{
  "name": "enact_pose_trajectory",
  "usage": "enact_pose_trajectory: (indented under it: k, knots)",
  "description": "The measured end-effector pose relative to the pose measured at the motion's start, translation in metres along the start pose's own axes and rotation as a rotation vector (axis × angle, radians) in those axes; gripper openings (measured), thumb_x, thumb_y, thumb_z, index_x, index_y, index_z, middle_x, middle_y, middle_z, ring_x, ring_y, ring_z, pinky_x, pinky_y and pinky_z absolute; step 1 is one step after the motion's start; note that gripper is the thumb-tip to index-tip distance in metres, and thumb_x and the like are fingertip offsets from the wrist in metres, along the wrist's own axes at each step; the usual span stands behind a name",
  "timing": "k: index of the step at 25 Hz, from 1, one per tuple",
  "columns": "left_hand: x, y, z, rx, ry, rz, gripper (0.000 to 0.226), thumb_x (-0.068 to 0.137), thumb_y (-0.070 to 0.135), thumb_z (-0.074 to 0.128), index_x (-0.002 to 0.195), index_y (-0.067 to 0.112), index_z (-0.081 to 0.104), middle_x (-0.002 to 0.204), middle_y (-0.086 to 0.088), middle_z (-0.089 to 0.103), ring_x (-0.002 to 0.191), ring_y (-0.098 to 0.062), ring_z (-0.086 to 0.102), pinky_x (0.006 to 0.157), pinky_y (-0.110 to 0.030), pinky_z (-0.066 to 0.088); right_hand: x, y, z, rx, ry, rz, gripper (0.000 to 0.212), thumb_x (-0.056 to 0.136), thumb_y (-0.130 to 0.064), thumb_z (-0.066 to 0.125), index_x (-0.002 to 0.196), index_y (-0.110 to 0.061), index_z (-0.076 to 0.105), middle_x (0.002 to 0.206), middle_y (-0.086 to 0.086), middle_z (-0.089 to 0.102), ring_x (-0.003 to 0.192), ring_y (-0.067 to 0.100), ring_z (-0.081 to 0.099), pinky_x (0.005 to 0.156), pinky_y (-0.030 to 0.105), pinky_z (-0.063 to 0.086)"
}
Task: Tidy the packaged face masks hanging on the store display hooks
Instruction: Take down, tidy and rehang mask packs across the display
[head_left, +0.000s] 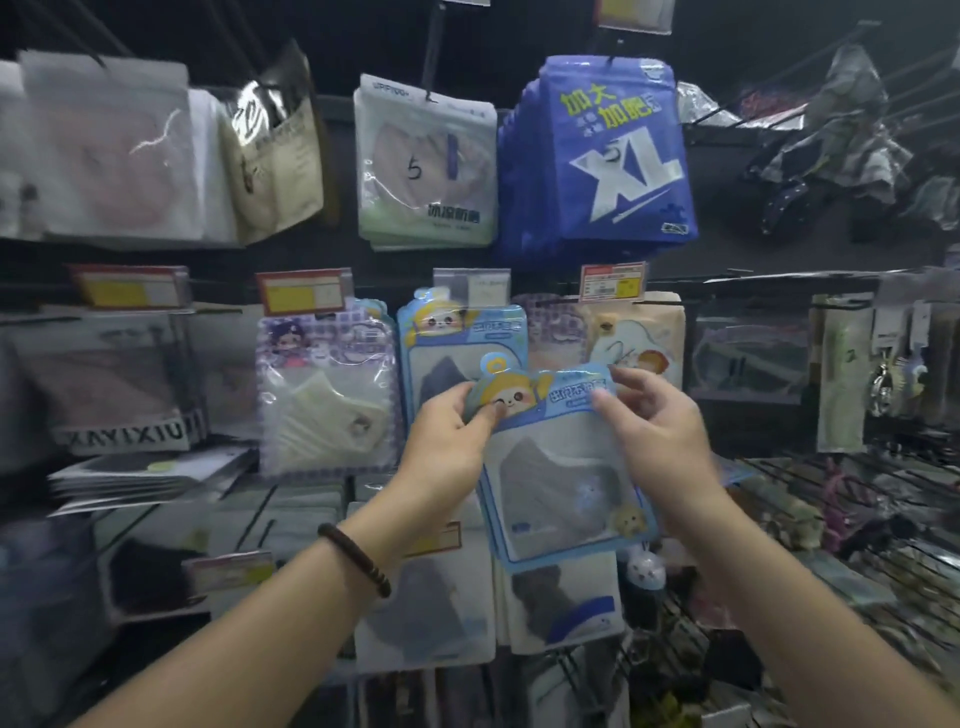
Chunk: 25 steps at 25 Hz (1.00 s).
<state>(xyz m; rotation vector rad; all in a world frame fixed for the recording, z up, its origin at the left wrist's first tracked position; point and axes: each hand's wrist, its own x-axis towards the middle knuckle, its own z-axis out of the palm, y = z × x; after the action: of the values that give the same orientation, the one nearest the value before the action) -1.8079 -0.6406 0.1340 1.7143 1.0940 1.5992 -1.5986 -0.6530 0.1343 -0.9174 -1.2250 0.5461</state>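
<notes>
A blue cartoon-printed mask pack (561, 467) with a grey mask inside is off its hook, tilted, in front of the display. My left hand (447, 441) pinches its top left corner over the cartoon face. My right hand (654, 436) grips its upper right edge. Right behind it a matching blue pack (457, 343) hangs on the middle-row hook. To the left hangs a purple pack (327, 384) with a white mask. Above are a white-green pack (426, 161) marked 5 and a stack of blue XL packs (608, 156).
A cream cartoon pack (639, 332) hangs right of the blue ones. Price tags (304, 291) sit at the hook ends. More mask packs (426, 597) hang in the lower row. White packs (109, 145) fill the upper left. Wire racks with small goods (841, 509) stand at the right.
</notes>
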Motion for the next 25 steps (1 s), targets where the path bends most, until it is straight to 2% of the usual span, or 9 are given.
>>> enact_pose_trajectory:
  k: [2, 4, 7, 11, 17, 20, 23, 25]
  knots:
    - [0.001, 0.002, -0.010, 0.031, -0.016, 0.006, 0.017, 0.108, 0.022, 0.064, 0.103, 0.035, 0.073, 0.108, 0.016, 0.082, 0.108, -0.008, 0.075, 0.108, -0.043, 0.056, 0.005, -0.009, 0.018, 0.070, -0.060, 0.046, 0.011, 0.103, -0.012, 0.071, 0.113, -0.015, 0.075, 0.095, 0.000, 0.083, 0.088, 0.016, 0.078, 0.076, 0.029, 0.064]
    - [0.003, 0.003, -0.017, 0.019, 0.023, 0.013, 0.015, 0.108, 0.023, 0.065, 0.106, 0.036, 0.071, 0.108, 0.016, 0.082, 0.108, -0.011, 0.076, 0.109, -0.048, 0.056, 0.008, -0.010, 0.030, 0.173, -0.106, 0.103, 0.010, 0.103, -0.007, 0.069, 0.110, -0.010, 0.076, 0.095, 0.006, 0.084, 0.086, 0.021, 0.080, 0.073, 0.033, 0.066]
    - [0.006, 0.004, -0.025, -0.058, 0.096, 0.003, 0.013, 0.108, 0.021, 0.066, 0.121, 0.022, 0.068, 0.113, 0.005, 0.082, 0.109, -0.016, 0.077, 0.109, -0.050, 0.056, 0.008, -0.010, 0.041, 0.228, -0.135, 0.098, 0.008, 0.104, -0.009, 0.069, 0.108, -0.011, 0.075, 0.095, 0.007, 0.084, 0.087, 0.022, 0.081, 0.071, 0.032, 0.064]
    - [0.008, 0.003, -0.030, -0.098, 0.171, 0.002, 0.011, 0.106, 0.021, 0.068, 0.113, 0.018, 0.076, 0.108, 0.001, 0.084, 0.110, -0.020, 0.078, 0.110, -0.052, 0.055, 0.013, -0.009, 0.050, 0.289, -0.165, 0.111, 0.008, 0.105, -0.008, 0.067, 0.105, -0.009, 0.075, 0.092, 0.007, 0.084, 0.084, 0.020, 0.081, 0.068, 0.029, 0.064]
    - [0.012, 0.004, -0.033, -0.019, 0.177, 0.011, 0.016, 0.109, 0.031, 0.062, 0.116, 0.025, 0.075, 0.108, 0.009, 0.083, 0.108, -0.014, 0.077, 0.108, -0.051, 0.055, 0.022, -0.008, 0.059, 0.299, -0.192, 0.149, 0.008, 0.105, -0.012, 0.069, 0.106, -0.009, 0.076, 0.092, 0.005, 0.085, 0.085, 0.021, 0.082, 0.069, 0.030, 0.065]
    - [0.017, 0.007, -0.034, -0.001, 0.190, 0.024, 0.017, 0.110, 0.033, 0.061, 0.115, 0.025, 0.074, 0.107, 0.010, 0.083, 0.108, -0.014, 0.077, 0.108, -0.051, 0.055, 0.029, -0.007, 0.063, 0.281, -0.181, 0.152, 0.008, 0.105, -0.016, 0.070, 0.106, -0.012, 0.076, 0.095, 0.007, 0.084, 0.089, 0.025, 0.082, 0.076, 0.037, 0.067]
    - [0.025, 0.010, -0.037, 0.015, 0.246, 0.042, 0.015, 0.110, 0.033, 0.060, 0.113, 0.024, 0.072, 0.106, 0.007, 0.082, 0.106, -0.015, 0.076, 0.106, -0.049, 0.056, 0.038, -0.009, 0.073, 0.289, -0.183, 0.158, 0.012, 0.105, -0.017, 0.070, 0.113, -0.011, 0.076, 0.096, 0.006, 0.084, 0.086, 0.021, 0.082, 0.071, 0.033, 0.066]
    - [0.031, 0.012, -0.039, 0.013, 0.324, 0.059, 0.011, 0.109, 0.031, 0.062, 0.106, 0.025, 0.069, 0.103, 0.005, 0.081, 0.102, -0.016, 0.075, 0.103, -0.049, 0.057, 0.047, -0.008, 0.082, 0.258, -0.166, 0.147, 0.020, 0.104, -0.020, 0.072, 0.121, -0.011, 0.075, 0.099, 0.007, 0.084, 0.094, 0.026, 0.082, 0.081, 0.043, 0.068]
